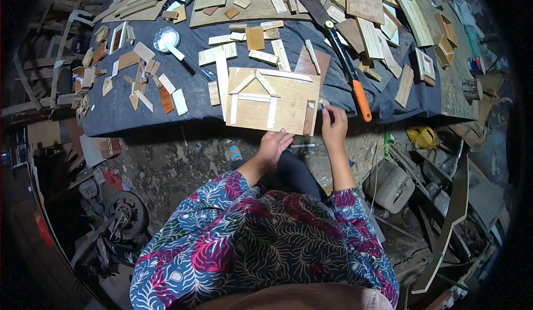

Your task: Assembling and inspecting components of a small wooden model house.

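Your left hand (273, 148) grips the rectangular light-brown wooden board (291, 101) from below; your right hand (335, 125) bends its fingers (pinching something? can't tell) beside it.

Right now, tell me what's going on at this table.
A person's left hand holds the lower edge of a thin wooden board bearing light strips in a house-like outline. The right hand is at the board's right edge in a pinching pose; whether it grips something small is hard to tell. Loose wood pieces and an orange-handled tool lie on the dark cloth.
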{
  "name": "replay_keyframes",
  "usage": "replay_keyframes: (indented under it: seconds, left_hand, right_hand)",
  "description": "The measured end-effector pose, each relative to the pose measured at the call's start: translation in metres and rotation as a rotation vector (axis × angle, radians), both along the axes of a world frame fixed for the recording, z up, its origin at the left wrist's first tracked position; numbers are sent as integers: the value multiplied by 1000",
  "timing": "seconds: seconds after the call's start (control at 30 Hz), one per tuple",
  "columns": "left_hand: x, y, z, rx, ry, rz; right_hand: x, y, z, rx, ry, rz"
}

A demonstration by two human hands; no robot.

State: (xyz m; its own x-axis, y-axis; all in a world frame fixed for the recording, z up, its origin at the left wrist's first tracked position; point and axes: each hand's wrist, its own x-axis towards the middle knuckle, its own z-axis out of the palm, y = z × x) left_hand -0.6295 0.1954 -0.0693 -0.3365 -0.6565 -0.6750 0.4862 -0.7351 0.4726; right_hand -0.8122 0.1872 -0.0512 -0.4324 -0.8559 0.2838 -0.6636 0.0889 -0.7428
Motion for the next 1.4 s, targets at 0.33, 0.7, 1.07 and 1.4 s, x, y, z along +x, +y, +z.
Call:
replay_keyframes:
  seconds: [0.33, 0.7, 1.07, 1.4]
  left_hand:
    - [0, 1, -2, -4, -16, 8]
    - [1, 2, -7, -30, 1, 7]
    - [1, 2, -10, -28, -9, 7]
    - [0, 2, -5, -31, -17, 7]
  right_hand:
    - [17, -71, 23, 125, 355, 154]
    - [30, -91, 16, 101, 426, 198]
    - [44, -97, 24, 22, 426, 191]
    - [50, -104, 17, 42, 402, 251]
